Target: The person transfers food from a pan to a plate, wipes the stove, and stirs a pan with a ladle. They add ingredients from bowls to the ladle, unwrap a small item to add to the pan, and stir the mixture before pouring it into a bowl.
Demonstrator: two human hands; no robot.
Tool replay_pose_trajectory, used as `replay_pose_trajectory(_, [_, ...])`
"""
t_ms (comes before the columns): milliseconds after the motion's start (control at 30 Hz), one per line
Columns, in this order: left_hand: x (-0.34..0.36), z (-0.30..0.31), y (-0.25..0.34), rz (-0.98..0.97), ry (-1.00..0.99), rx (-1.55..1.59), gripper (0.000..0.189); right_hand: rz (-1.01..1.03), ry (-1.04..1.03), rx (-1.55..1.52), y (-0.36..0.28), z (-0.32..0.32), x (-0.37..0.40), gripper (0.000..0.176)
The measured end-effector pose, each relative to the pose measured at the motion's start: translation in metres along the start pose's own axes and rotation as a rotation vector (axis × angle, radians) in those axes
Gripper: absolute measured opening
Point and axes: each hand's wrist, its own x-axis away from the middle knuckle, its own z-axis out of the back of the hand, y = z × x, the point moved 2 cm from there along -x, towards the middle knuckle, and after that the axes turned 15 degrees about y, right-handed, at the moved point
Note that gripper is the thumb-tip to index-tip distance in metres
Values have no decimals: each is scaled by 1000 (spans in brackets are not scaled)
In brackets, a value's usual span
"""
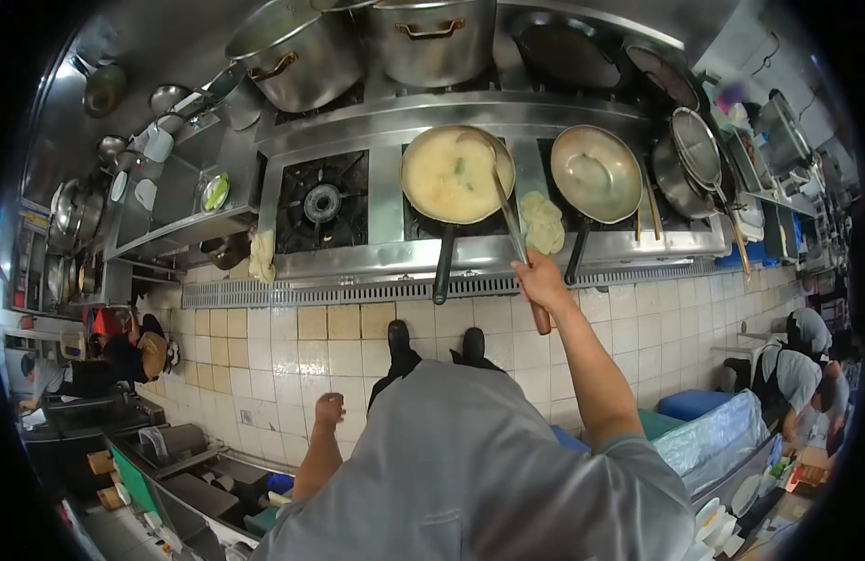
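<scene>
My right hand [542, 278] grips the wooden-ended handle of a long metal ladle [503, 198]. The ladle's bowl rests in a wok [457, 175] full of pale yellow soup on the middle burner. The wok's black handle points toward me. My left hand [328, 409] hangs at my side as a closed fist, holding nothing, above the tiled floor. My grey shirt fills the bottom of the view.
An unlit burner [322, 201] lies left of the soup wok, and a second wok [596, 173] holding a ladle sits to the right. Large stockpots [301, 51] stand behind. A yellow cloth [543, 222] lies on the stove front. People work at right [806, 369] and left [124, 355].
</scene>
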Motion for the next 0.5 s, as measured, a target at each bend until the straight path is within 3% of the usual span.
replay_pose_trajectory(33, [-10, 3, -26, -11, -107, -202, 19, -362, -172, -171, -9, -4, 9, 20])
replay_pose_trajectory(67, [-12, 4, -51, -20, -219, -400, 19, -447, -215, -344, -13, -9, 16, 19])
replay_pose_trajectory(100, [-9, 8, -70, -3, -223, -401, 19, -458, -223, -333, -14, -10, 19, 19])
replay_pose_trajectory(167, [-4, 13, -89, -205, -238, -343, 20, -602, -316, -672, -23, -14, 22, 19])
replay_pose_trajectory(233, [5, 11, -82, -230, -219, -374, 19, -722, -316, -765, -59, -1, 31, 18])
replay_pose_trajectory(300, [1, 10, -68, -255, -203, -407, 19, -997, -399, -964, -70, 3, 33, 26])
replay_pose_trajectory(367, [-17, 5, -56, -228, -219, -387, 22, -1001, -419, -983, -72, 7, 33, 26])
replay_pose_trajectory(433, [-17, 3, -22, 111, -123, 30, 26, -1010, -453, -989, -76, 9, 40, 27])
replay_pose_trajectory(500, [-12, 0, 26, 22, -41, 19, 31, -885, -365, -874, -82, 13, 48, 27])
